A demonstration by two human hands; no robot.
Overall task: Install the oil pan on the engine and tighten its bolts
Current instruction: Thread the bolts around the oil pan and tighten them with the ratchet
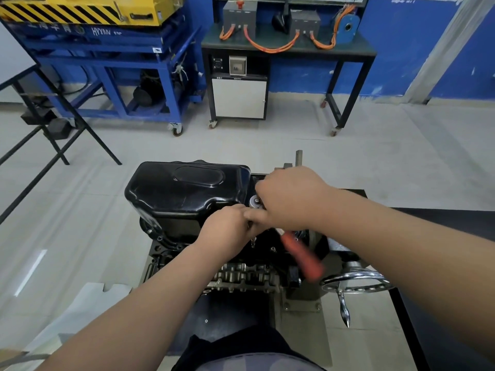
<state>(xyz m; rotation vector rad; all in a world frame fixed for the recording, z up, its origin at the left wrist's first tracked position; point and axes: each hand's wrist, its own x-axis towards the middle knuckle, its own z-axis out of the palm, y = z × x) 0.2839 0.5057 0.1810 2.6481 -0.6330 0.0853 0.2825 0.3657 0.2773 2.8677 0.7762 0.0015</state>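
Black oil pan (184,194) sits on the engine (241,277), just left of where I work. Right hand (289,199) clasps the ratchet (300,255) at its head, orange handle slanting back-right toward me. Left hand (227,231), nearer, pinches the extension (253,240) beneath it.

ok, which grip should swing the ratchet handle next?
Probably right. The right grip covers the ratchet head, and the orange handle juts out on its side. The left grip is curled round the shaft below, steadying it beside the pan.
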